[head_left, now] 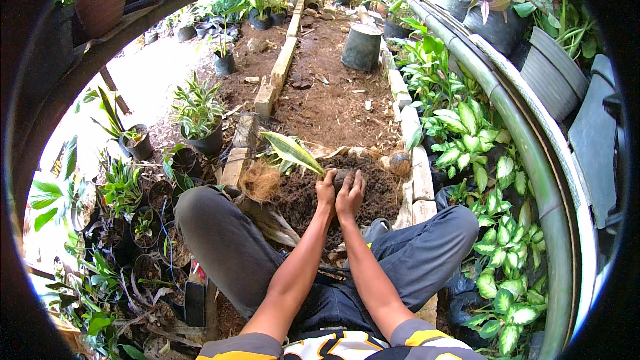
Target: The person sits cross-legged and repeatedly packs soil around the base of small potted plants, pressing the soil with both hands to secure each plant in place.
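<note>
My left hand [325, 190] is closed at the base of a snake plant leaf [293, 152], green with pale yellow edges, which slants up to the left. Beside it my right hand [350, 196] curves round a dark clump of soil [341, 177] between the two hands. Whether roots or a pot are within the clump is hidden by my fingers. Both hands are just above a heap of loose dark soil [300, 193] in front of my crossed legs. A tuft of brown coconut fibre [261, 181] lies left of the heap.
Brick edging [285, 60] borders the brown soil bed, where an upturned black pot [362, 47] stands farther off. Potted plants [201, 117] crowd the left side. Variegated plants [467, 137] and a thick bamboo pole [533, 167] line the right. A round brown husk [400, 163] lies near the right edging.
</note>
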`<state>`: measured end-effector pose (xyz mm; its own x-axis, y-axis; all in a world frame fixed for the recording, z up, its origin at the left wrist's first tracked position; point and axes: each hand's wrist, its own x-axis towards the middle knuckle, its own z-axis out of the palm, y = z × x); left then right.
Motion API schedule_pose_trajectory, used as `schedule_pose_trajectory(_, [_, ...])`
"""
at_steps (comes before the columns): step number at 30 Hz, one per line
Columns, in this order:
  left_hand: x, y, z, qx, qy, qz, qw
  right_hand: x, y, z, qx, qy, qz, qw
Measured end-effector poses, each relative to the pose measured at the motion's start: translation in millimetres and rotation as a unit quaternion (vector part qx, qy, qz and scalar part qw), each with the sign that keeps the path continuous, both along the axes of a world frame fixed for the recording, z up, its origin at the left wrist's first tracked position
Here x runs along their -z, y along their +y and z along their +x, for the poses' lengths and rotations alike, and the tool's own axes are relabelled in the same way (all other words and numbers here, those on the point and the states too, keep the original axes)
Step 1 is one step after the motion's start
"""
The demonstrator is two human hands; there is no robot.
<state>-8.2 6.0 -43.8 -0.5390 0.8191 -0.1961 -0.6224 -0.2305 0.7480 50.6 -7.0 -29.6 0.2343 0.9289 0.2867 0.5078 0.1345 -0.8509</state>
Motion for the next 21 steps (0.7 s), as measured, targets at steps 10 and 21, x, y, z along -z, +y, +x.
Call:
schedule_pose_trajectory(10, [-22,-6,-10,0.154,-0.215,-0.028,0.964,-33,23,38,-0.124,0.377,-0.105,0.912])
schedule_pose_trajectory(21, [-20,-15,19,0.162,-0.09,-0.02,0.982,-27,7,38,-0.056,0.244,-0.051,0.967])
